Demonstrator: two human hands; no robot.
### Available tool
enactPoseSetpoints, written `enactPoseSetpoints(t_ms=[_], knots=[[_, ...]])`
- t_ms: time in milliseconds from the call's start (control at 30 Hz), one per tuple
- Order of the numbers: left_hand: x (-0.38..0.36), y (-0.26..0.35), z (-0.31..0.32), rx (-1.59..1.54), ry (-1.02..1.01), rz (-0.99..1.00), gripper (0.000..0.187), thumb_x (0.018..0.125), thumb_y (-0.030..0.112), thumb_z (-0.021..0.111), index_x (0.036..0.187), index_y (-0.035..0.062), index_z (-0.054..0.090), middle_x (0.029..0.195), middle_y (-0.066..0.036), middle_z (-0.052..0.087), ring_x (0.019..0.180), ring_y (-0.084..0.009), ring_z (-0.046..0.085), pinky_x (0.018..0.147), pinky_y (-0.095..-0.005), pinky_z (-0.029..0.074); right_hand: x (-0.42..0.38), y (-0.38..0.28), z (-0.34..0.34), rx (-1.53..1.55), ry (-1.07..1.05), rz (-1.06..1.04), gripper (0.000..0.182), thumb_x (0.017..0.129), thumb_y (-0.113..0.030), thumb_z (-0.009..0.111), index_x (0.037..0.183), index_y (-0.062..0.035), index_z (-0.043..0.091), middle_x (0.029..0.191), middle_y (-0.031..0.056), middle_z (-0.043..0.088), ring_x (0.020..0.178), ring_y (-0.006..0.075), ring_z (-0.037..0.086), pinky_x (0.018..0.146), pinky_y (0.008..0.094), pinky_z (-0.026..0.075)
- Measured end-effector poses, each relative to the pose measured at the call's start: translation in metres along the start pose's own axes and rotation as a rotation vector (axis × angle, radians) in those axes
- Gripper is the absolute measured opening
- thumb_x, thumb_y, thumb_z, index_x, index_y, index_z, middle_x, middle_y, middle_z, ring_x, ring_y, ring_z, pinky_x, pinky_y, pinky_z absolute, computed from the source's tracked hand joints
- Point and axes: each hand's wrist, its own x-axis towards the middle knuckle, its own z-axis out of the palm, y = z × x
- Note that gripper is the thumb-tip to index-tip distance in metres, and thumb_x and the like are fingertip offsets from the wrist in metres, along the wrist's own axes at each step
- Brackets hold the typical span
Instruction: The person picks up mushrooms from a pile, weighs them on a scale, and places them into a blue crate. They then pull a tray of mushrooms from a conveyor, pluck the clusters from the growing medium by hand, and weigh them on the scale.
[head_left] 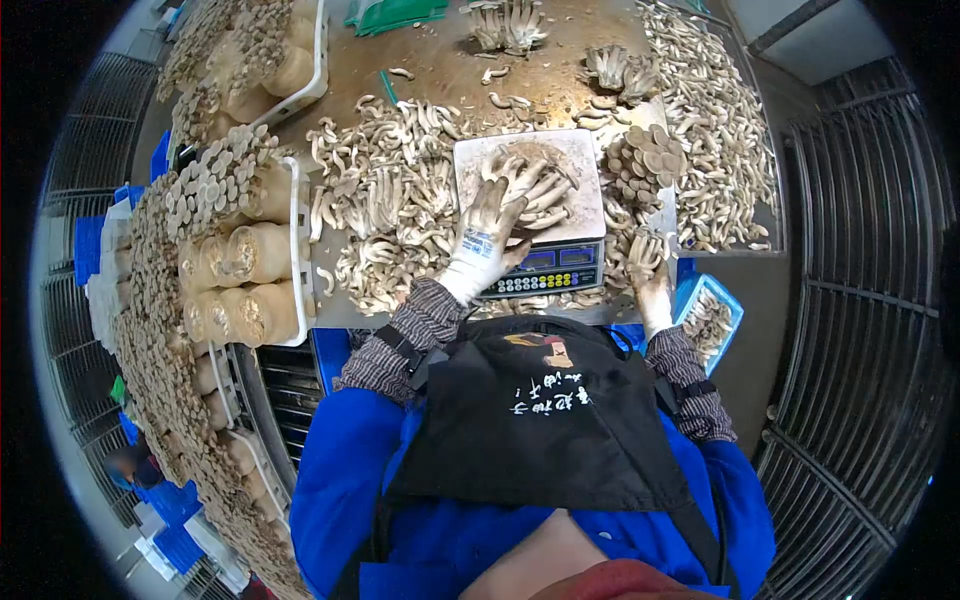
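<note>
A digital scale (590, 200) with a pale, dirt-dusted platform stands before me on the table, its button panel facing me. On the platform lies a bunch of mushrooms (545, 190) with long pale stems. My left hand (487, 232), in a soiled white glove, lies over the left side of that bunch, fingers stretched out and apart. Right of the scale, my gloved right hand (650, 282) has its fingers closed around a few pale mushrooms (645, 248). Just above it sits a cluster of brown-capped mushrooms (646, 165).
Loose mushrooms (385, 180) cover the table's left side; another heap (715, 150) fills a tray at right. Crates of bottles (255, 255) with growing mushrooms stand left. A blue basket (735, 325) holds mushrooms by my right arm. Green bags (395, 12) lie at the far edge.
</note>
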Motion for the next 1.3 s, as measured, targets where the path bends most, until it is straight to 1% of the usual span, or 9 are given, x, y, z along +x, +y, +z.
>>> enactPoseSetpoints(t_ms=[167, 367, 500, 567, 633, 900, 967, 1167, 1300], knots=[[-0.030, -0.028, -0.021, -0.129, 0.167, -0.089, 0.071, 0.069, 0.026, 0.077, 0.132, 0.0063, 0.048, 0.137, -0.027, 0.043, 0.122, -0.0452, 0.047, 0.100, -0.0502, 0.042, -0.012, -0.062, -0.021, 0.088, -0.037, 0.110, 0.080, 0.085, -0.038, 0.071, 0.143, 0.0043, 0.035, 0.138, 0.0286, 0.048, 0.128, 0.0375, 0.047, 0.105, 0.0400, 0.036], [-0.088, -0.109, -0.049, -0.044, 0.608, -0.863, 0.092, 0.079, 0.031, 0.077, 0.141, -0.0124, 0.025, 0.135, -0.033, 0.044, 0.121, -0.0384, 0.050, 0.105, -0.0482, 0.040, -0.012, -0.034, -0.020, -0.111, 0.105, -0.047, 0.083, 0.087, -0.038, 0.069, 0.141, 0.0117, 0.031, 0.141, 0.0340, 0.040, 0.135, 0.0402, 0.037, 0.112, 0.0403, 0.030], [-0.106, -0.149, -0.080, -1.050, 0.434, -1.187, 0.077, 0.088, 0.034, 0.069, 0.134, -0.0161, 0.034, 0.109, -0.025, 0.063, 0.098, -0.0312, 0.065, 0.083, -0.0351, 0.055, -0.018, -0.041, -0.023, -0.113, 0.209, -0.164, 0.076, 0.089, -0.033, 0.067, 0.140, 0.0111, 0.032, 0.139, 0.0316, 0.042, 0.132, 0.0394, 0.040, 0.112, 0.0419, 0.030], [-0.112, -0.179, -0.062, -0.952, 0.665, -0.922, 0.058, 0.090, 0.028, 0.067, 0.130, -0.0082, 0.045, 0.095, -0.016, 0.067, 0.075, -0.0201, 0.068, 0.064, -0.0265, 0.055, -0.020, -0.051, -0.023, -0.126, 0.273, -0.235, 0.072, 0.090, -0.028, 0.067, 0.140, 0.0104, 0.033, 0.137, 0.0303, 0.043, 0.131, 0.0389, 0.041, 0.112, 0.0423, 0.030], [-0.118, -0.208, -0.059, -0.819, 0.449, -0.904, 0.047, 0.088, 0.020, 0.069, 0.126, -0.0019, 0.053, 0.099, -0.012, 0.067, 0.073, -0.0165, 0.066, 0.064, -0.0267, 0.054, -0.028, -0.090, -0.022, -0.175, 0.302, -0.468, 0.067, 0.088, -0.012, 0.064, 0.142, 0.0066, 0.030, 0.143, 0.0270, 0.037, 0.133, 0.0381, 0.039, 0.112, 0.0442, 0.032], [-0.098, -0.193, -0.088, -1.106, 0.269, -0.794, 0.052, 0.090, 0.003, 0.057, 0.138, -0.0007, 0.039, 0.122, -0.016, 0.061, 0.107, -0.0228, 0.062, 0.091, -0.0313, 0.053, -0.044, -0.272, 0.063, 0.006, -0.337, -0.977, 0.057, 0.086, -0.017, 0.070, 0.133, 0.0032, 0.047, 0.122, 0.0254, 0.058, 0.114, 0.0320, 0.060, 0.097, 0.0384, 0.048], [-0.107, -0.220, -0.072, -1.315, 0.213, -0.903, 0.058, 0.090, 0.000, 0.058, 0.141, 0.0029, 0.031, 0.119, -0.015, 0.061, 0.101, -0.0230, 0.065, 0.087, -0.0344, 0.057, -0.050, -0.327, 0.091, 0.114, -0.661, -0.453, 0.056, 0.089, -0.021, 0.066, 0.136, 0.0018, 0.045, 0.120, 0.0259, 0.059, 0.112, 0.0325, 0.061, 0.096, 0.0365, 0.048], [-0.107, -0.228, -0.058, -1.250, 0.231, -0.832, 0.046, 0.086, 0.011, 0.068, 0.126, -0.0043, 0.050, 0.106, -0.010, 0.067, 0.091, -0.0145, 0.066, 0.077, -0.0268, 0.055, 0.023, -0.367, 0.210, 0.030, -0.581, -0.272, 0.095, 0.087, -0.058, 0.059, 0.140, 0.0150, 0.030, 0.129, 0.0347, 0.052, 0.121, 0.0386, 0.054, 0.101, 0.0369, 0.044], [-0.114, -0.221, -0.048, -1.353, 0.431, -0.725, 0.071, 0.079, 0.008, 0.074, 0.137, -0.0084, 0.037, 0.126, -0.016, 0.057, 0.107, -0.0194, 0.060, 0.093, -0.0300, 0.049, 0.028, -0.378, 0.209, -0.602, -0.822, -0.881, 0.086, 0.091, -0.050, 0.060, 0.141, 0.0137, 0.030, 0.138, 0.0351, 0.043, 0.131, 0.0357, 0.045, 0.108, 0.0358, 0.036]])
